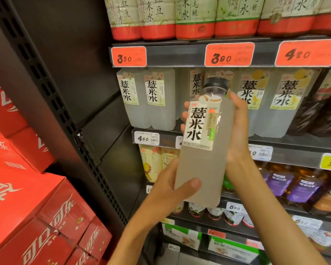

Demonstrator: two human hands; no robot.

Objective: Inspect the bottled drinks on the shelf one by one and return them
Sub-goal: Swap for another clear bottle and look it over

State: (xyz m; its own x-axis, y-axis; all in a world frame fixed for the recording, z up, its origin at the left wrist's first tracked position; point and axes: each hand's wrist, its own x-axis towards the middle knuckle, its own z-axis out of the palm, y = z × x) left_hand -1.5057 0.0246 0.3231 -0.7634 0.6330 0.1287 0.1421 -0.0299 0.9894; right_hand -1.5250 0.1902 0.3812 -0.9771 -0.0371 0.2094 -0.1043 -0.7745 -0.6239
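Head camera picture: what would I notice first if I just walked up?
A tall, pale cloudy plastic bottle with a black cap fills the middle, its base gripped by the left hand, its upper part by the right hand. Bright red price tags line the shelf edge above, and red cola cartons stack at left.

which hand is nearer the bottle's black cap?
Right. The right hand grips the upper part of the bottle, its fingertip just beside and below the black cap. The left hand holds the bottle's bottom, far below the cap.
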